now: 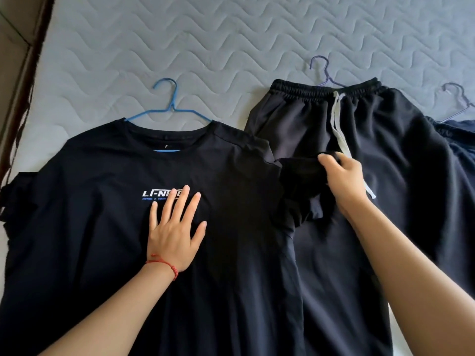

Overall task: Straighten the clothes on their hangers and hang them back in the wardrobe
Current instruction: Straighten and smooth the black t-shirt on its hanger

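A black T-shirt (102, 227) with a white chest logo lies flat on the mattress, on a blue hanger (169, 106) whose hook points away from me. My left hand (174, 227) presses flat on the shirt's chest, fingers spread, partly covering the logo. My right hand (341, 178) grips the shirt's right sleeve (298, 181), lifted and bunched over the neighbouring garment. Black drawstring trousers (385, 140) lie to the right on a purple hanger (323, 73). A third dark garment (462, 140) on another purple hanger (460, 101) sits at the right edge.
Everything lies on a grey quilted mattress (205, 47). A brown bed frame or wall edge (23, 73) runs down the left side. The wardrobe is not in view.
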A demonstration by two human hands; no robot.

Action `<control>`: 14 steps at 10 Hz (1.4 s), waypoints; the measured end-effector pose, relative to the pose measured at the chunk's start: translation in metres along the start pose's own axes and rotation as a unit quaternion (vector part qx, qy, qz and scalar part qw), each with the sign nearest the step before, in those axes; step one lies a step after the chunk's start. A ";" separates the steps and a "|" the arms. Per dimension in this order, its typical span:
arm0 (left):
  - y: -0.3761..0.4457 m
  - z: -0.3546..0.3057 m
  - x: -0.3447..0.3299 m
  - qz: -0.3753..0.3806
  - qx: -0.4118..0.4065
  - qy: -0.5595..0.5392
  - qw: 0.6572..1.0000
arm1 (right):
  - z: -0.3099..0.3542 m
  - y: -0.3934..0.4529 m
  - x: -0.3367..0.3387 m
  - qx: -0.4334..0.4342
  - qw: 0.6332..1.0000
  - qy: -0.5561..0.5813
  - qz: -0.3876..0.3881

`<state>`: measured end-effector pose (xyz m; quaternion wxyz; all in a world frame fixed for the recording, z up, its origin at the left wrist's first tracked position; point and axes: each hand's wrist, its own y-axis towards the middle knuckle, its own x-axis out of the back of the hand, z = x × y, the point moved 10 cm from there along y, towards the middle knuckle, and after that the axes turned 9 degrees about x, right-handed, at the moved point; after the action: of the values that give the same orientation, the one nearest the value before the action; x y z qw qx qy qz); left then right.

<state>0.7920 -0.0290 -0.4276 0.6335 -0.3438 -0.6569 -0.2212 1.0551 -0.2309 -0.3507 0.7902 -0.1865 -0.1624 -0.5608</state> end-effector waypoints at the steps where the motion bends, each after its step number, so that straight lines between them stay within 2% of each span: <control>1: 0.000 0.000 0.000 -0.002 0.004 -0.001 1.000 | -0.003 0.005 0.033 -0.018 0.997 0.005 -0.077; 2: 0.000 0.000 0.001 -0.008 0.003 0.000 1.000 | -0.003 0.006 0.065 -0.006 0.988 -0.043 -0.145; 3: -0.001 0.000 0.002 -0.012 0.003 -0.002 1.000 | -0.032 -0.002 0.068 -0.080 0.988 -0.025 -0.132; 4: 0.000 0.001 0.002 -0.012 0.004 -0.001 1.000 | -0.062 -0.025 0.034 -0.178 0.969 0.166 -0.033; 5: 0.000 0.001 0.002 -0.012 0.004 0.000 1.000 | -0.063 -0.043 0.013 -0.176 0.971 0.141 0.079; 6: 0.000 0.000 0.002 -0.013 0.004 0.000 1.000 | -0.053 -0.040 0.027 -0.109 0.993 0.012 0.047; 7: 0.000 0.001 0.001 -0.013 0.004 0.000 1.000 | -0.051 -0.045 0.055 -0.099 0.991 -0.081 -0.043; 8: 0.000 0.000 0.001 -0.012 0.003 0.000 1.000 | -0.061 -0.061 0.081 -0.177 0.936 -0.300 -0.056; 9: 0.000 0.001 0.001 -0.013 0.004 0.002 1.000 | -0.037 -0.063 0.092 -0.149 0.884 -0.437 -0.070; 10: 0.000 0.000 0.001 -0.012 0.003 0.005 1.000 | 0.012 -0.046 0.055 0.059 0.906 -0.410 -0.083; 11: 0.000 0.001 0.000 -0.010 0.003 0.006 1.000 | 0.033 -0.024 -0.018 0.188 0.903 -0.386 0.036; 12: 0.001 0.001 0.000 -0.009 0.005 0.009 1.000 | 0.025 -0.008 -0.079 0.224 0.872 -0.410 0.146; 13: 0.001 0.001 -0.001 -0.006 0.004 0.006 1.000 | 0.018 0.008 -0.084 0.209 0.879 -0.409 0.129; 14: 0.001 0.002 -0.002 -0.004 0.002 0.001 1.000 | 0.024 0.023 -0.048 0.176 0.897 -0.406 -0.006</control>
<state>0.7912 -0.0276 -0.4297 0.6345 -0.3396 -0.6577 -0.2223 1.0605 -0.1728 -0.3551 0.6718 -0.2551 -0.5662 -0.4037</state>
